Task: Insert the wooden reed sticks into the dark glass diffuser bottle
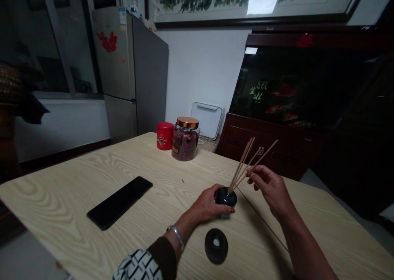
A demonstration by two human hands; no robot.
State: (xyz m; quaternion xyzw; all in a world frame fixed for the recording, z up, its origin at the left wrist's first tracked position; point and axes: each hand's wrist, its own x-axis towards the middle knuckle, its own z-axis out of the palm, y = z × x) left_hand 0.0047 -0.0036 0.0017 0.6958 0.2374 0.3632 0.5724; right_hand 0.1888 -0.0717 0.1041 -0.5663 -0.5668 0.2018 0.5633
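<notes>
A small dark bottle (226,197) stands on the light wooden table (92,173), and my left hand (209,205) is wrapped round its side. Several thin wooden reed sticks (246,163) fan up and to the right out of its neck. My right hand (271,187) pinches one of those sticks just right of the bottle. One more stick (264,221) lies flat on the table under my right forearm. The bottle's round black cap (216,245) rests on the table in front of the bottle.
A black phone (119,202) lies left of my hands. Farther back stand a red tin (165,136) and a glass jar with a gold lid (185,139). Beyond the table are a grey fridge (132,70), a white device (207,120) on the floor, and a dark fish-tank cabinet (292,107).
</notes>
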